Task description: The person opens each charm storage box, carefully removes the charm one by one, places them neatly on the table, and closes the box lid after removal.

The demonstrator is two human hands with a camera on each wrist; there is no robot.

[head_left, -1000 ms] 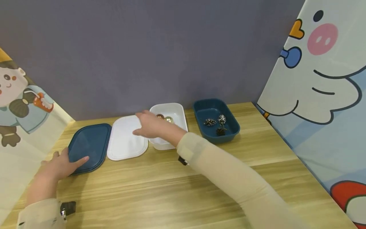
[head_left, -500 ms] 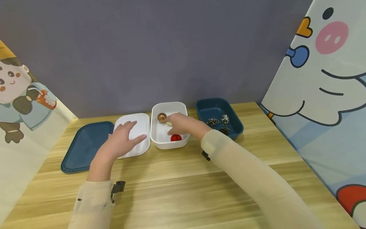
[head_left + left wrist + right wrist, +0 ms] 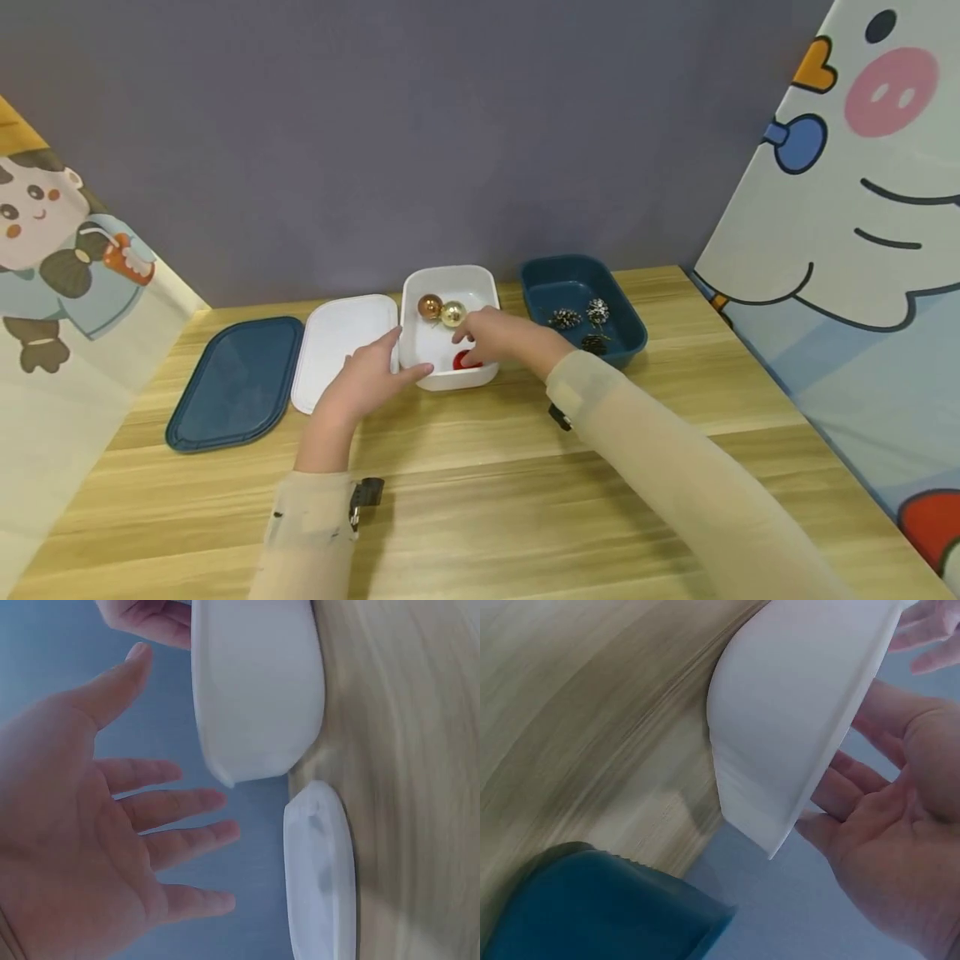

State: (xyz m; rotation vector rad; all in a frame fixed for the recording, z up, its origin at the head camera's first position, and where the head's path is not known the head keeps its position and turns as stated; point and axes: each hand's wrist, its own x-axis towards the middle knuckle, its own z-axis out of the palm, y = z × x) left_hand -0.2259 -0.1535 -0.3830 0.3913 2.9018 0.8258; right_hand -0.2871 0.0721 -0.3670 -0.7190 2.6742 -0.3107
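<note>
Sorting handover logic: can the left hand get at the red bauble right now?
Probably not cleanly. The white container has no lid on, but the right hand is inside, partly covering the red bauble; the left hand would likely bump it.

Head view: the right hand [image 3: 491, 333] partly covers the red ball [image 3: 458, 362], and whether it grips the ball cannot be told; the left hand [image 3: 366, 379] hides a corner of the white lid [image 3: 333, 333]; both sleeves [image 3: 306, 537] leave by the lower edge. Right wrist view: the white box [image 3: 780, 712] conceals part of the right hand; the blue box [image 3: 604, 915] is cut off below. Left wrist view: the white box's upper end is out of frame.
</note>
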